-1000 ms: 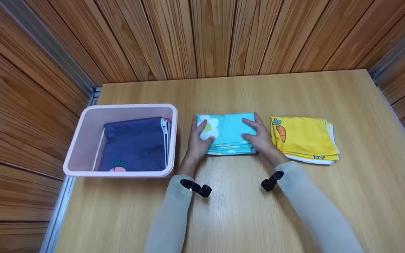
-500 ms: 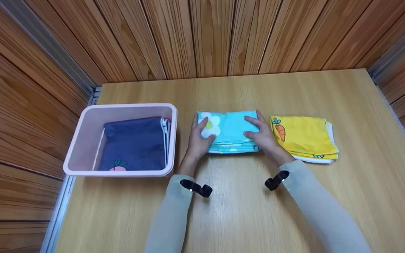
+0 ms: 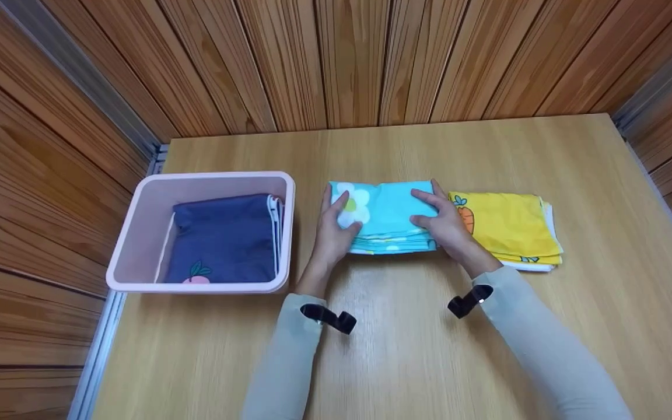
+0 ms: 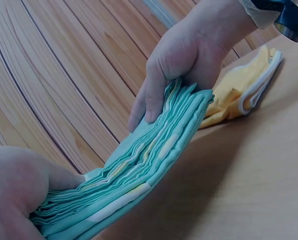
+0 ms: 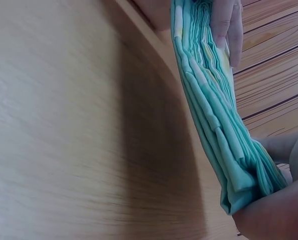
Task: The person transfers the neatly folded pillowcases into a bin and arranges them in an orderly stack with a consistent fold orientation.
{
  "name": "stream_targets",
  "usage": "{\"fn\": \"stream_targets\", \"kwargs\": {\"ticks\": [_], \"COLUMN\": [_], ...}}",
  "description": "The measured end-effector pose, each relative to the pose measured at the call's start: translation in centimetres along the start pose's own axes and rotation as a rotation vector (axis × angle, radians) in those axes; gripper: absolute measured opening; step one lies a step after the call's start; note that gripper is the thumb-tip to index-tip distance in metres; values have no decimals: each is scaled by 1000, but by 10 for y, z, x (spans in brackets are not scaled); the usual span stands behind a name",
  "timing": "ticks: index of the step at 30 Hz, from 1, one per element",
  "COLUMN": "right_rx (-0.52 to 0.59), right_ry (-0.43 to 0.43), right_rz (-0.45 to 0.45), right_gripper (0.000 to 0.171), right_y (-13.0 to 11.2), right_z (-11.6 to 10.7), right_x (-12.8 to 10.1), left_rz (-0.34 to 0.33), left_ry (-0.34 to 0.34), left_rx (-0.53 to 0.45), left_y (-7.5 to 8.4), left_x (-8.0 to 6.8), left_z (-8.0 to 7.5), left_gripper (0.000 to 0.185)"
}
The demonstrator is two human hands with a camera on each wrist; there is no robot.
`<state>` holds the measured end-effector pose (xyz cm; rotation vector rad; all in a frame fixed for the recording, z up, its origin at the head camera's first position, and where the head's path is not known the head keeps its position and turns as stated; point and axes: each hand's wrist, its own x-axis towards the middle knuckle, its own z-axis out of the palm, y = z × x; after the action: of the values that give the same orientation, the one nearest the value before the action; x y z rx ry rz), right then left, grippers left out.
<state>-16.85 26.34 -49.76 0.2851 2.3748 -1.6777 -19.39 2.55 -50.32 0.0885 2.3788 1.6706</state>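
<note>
A turquoise folded cloth (image 3: 394,210) with a large white flower is held between both hands at mid-table. My left hand (image 3: 336,233) grips its left end, thumb on top. On the opposite end, my right hand (image 3: 447,227) holds on with thumb and forefinger over the upper face. Many stacked layers of the cloth (image 4: 133,175) show along its near edge in the left wrist view. The right wrist view shows the folded cloth (image 5: 214,100) raised off the table, with a shadow below. The fingers underneath are mostly hidden.
A pale pink plastic bin (image 3: 196,288) stands at the left, with a folded navy cloth (image 3: 225,239) inside. To the right lies a folded yellow cloth (image 3: 505,224) with a carrot print, close beside my right hand. Wood-panelled walls (image 3: 353,64) border the table (image 3: 394,361).
Both hands have lifted the turquoise cloth a little and shifted it slightly right and away from me. My right hand now overlaps the yellow cloth's left side in the head view.
</note>
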Motion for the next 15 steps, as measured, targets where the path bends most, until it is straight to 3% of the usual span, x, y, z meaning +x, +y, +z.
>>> {"fn": "stream_targets", "kwargs": {"ticks": [15], "right_rx": [-6], "right_ry": [-8], "right_rz": [-5], "right_gripper": [57], "right_y": [-17], "right_z": [-10], "right_x": [-18], "left_rz": [24], "left_ry": [-7], "left_rx": [-1], "left_y": [17], "left_x": [-12], "left_z": [-5], "left_gripper": [63]}}
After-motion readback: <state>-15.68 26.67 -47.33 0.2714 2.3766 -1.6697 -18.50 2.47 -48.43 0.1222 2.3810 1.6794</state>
